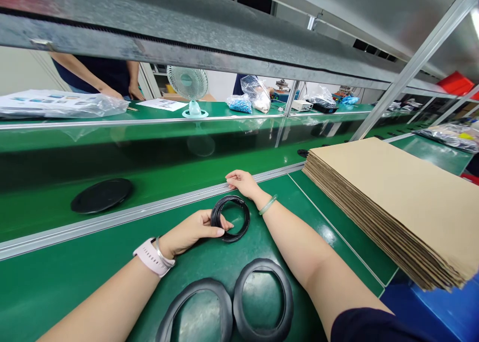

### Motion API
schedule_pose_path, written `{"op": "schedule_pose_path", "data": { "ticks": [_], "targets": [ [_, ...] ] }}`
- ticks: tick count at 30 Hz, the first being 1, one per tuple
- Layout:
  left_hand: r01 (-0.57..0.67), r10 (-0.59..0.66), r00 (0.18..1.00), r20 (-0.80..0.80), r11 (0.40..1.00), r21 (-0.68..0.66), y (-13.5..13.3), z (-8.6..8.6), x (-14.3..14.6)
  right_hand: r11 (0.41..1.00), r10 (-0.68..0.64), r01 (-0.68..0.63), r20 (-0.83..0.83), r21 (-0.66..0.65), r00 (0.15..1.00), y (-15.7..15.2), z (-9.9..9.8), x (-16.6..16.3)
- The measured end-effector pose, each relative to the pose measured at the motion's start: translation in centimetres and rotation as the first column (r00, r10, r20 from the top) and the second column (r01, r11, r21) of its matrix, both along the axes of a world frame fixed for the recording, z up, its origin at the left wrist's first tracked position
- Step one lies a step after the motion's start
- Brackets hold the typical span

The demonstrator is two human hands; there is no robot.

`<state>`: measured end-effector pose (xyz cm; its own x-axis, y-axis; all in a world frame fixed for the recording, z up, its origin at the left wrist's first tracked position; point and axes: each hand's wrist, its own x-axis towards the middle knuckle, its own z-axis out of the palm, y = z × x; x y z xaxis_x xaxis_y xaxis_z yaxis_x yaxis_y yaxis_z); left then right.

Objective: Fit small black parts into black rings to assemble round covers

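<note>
While the left hand (190,229) pinches the rim of a small black ring (230,218) between thumb and fingers, tilting it up off the green table (93,277), the right hand (243,183) lies flat and loose, holding nothing, fingertips on the metal rail (123,214) just beyond the ring. Two larger black rings (228,307) lie flat near the forearms. A cardboard stack (404,202) sits to the right, and a black disc (102,195) rests on the conveyor belt (45,202).
</note>
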<state>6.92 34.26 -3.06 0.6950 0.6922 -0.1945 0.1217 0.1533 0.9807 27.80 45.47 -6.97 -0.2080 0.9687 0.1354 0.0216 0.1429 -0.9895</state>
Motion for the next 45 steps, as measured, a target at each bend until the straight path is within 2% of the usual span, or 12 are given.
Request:
{"op": "schedule_pose_path", "data": {
  "ticks": [45],
  "targets": [
    [-0.047,0.048,0.999,0.008,0.999,-0.025,-0.32,0.19,0.29,1.000,0.001,-0.001,-0.002,-0.007,1.000,0.11,-0.11,-0.10]
  ]
}}
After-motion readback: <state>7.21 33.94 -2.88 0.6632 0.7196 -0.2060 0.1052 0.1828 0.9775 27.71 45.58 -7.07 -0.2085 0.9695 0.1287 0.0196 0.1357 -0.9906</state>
